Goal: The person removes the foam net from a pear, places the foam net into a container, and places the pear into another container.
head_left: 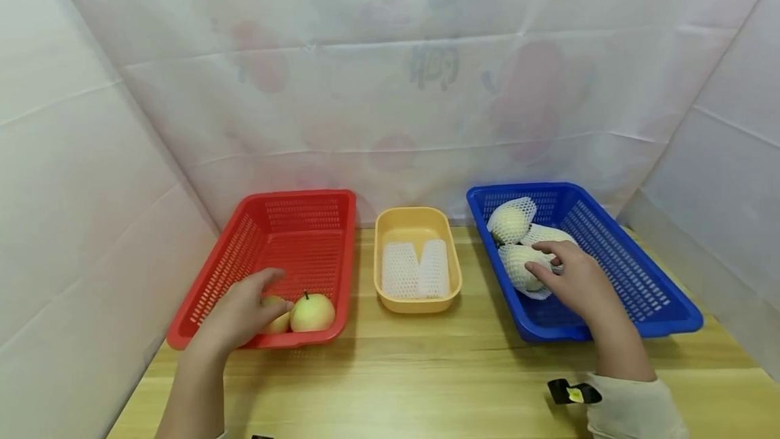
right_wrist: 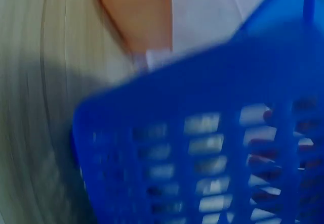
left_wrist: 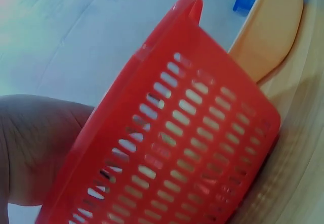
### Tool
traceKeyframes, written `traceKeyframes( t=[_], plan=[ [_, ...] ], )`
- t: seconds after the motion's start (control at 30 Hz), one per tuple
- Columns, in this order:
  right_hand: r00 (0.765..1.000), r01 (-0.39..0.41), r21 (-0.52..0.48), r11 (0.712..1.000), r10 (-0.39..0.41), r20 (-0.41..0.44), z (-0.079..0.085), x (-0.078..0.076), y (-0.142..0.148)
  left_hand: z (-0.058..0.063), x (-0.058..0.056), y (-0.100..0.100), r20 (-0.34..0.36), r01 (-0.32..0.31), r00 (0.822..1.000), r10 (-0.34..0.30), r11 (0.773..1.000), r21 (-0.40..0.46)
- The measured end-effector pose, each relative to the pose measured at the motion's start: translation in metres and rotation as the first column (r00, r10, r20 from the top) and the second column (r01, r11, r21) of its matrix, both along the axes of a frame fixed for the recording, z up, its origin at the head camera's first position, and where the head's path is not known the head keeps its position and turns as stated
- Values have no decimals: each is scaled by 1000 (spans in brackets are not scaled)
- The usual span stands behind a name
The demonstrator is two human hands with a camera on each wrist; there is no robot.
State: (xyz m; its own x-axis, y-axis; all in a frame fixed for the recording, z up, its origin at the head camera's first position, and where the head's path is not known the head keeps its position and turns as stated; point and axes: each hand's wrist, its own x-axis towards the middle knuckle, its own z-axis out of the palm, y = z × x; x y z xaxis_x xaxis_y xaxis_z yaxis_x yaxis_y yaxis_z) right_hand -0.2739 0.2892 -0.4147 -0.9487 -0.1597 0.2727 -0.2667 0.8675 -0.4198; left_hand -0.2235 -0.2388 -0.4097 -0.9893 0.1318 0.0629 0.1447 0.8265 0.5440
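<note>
My left hand (head_left: 246, 310) is over the front of the red basket (head_left: 352, 269), thumb and fingers spread above a yellow pear (head_left: 277, 322) that it partly hides. Right beside that one sits a second pear (head_left: 313, 313), stem up. At the other side, my right hand (head_left: 575, 278) hovers inside the blue basket (head_left: 609, 330), its fingertips and thumb apart at a pear in a white foam net (head_left: 521, 266). Behind it lie two more netted pears (head_left: 512, 222). Basket walls block most of both hands in the wrist views.
Between the baskets stands a yellow tray (head_left: 417, 305) with two white foam net sleeves (head_left: 400, 269) in it. All three containers are on a wooden table (head_left: 390, 371). White cloth walls (head_left: 390, 107) enclose the back and sides.
</note>
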Motion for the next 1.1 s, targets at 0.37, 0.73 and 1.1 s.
traceKeyframes(
  t=[0.37, 0.73, 1.1],
  plan=[
    [960, -158, -13, 987, 157, 232, -13, -13, 15, 15, 11, 57, -367, 150, 924, -111, 986, 79],
    [965, -152, 7, 988, 147, 216, -17, -12, 12, 10, 3, 150, -286, 435, 887, -363, 864, 252],
    [962, -33, 25, 999, 25, 271, -13, -9, 5, -6, -14, 227, -144, 582, 811, -567, 757, 298]
  ],
)
